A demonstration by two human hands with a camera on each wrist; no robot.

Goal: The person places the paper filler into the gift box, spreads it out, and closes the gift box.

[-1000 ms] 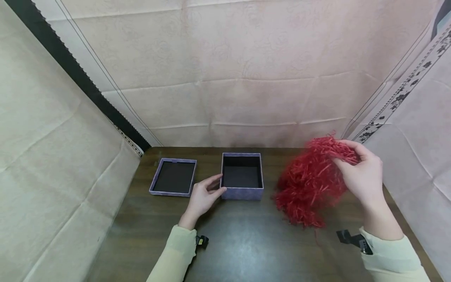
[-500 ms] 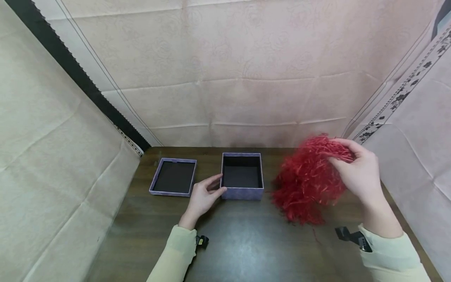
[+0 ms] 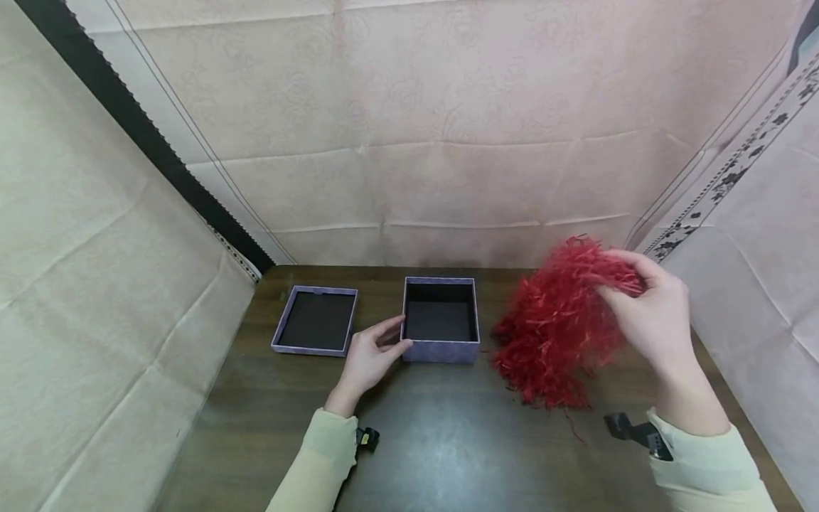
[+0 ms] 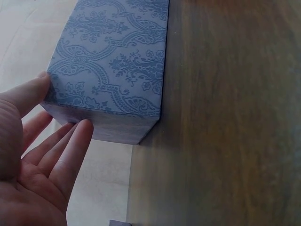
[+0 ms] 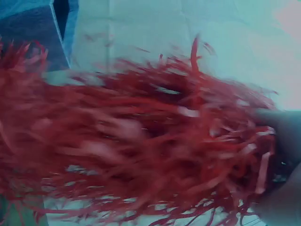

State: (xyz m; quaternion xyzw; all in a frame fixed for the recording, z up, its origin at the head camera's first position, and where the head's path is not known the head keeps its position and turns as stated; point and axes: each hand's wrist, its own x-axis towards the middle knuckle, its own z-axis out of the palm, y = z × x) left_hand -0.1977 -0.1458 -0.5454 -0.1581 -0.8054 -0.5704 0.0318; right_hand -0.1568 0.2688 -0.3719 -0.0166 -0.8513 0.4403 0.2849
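Observation:
A tuft of red shredded paper (image 3: pixel 550 327) hangs in a loose bundle over the right side of the table. My right hand (image 3: pixel 652 306) pinches its upper right end between thumb and fingers. In the right wrist view the blurred red strands (image 5: pixel 141 136) spread across most of the picture. My left hand (image 3: pixel 371 359) rests at the near left corner of a square purple box (image 3: pixel 448 350), which has a dark inside. The left wrist view shows fairly straight fingers (image 4: pixel 75 150) against the side of the patterned box (image 4: pixel 108 56), with the thumb at its edge.
Left of the box lies its shallow lid (image 3: pixel 313 352), dark inside facing up. The dark wooden table (image 3: pixel 441 441) ends at a pale cloth wall (image 3: pixel 448 192) behind, with more cloth on both sides. One loose red strand (image 3: pixel 574 425) trails below the bundle.
My right hand has moved slightly left with the red shredded paper, whose strands have swung and shifted left. The left hand, box and lid have stayed put.

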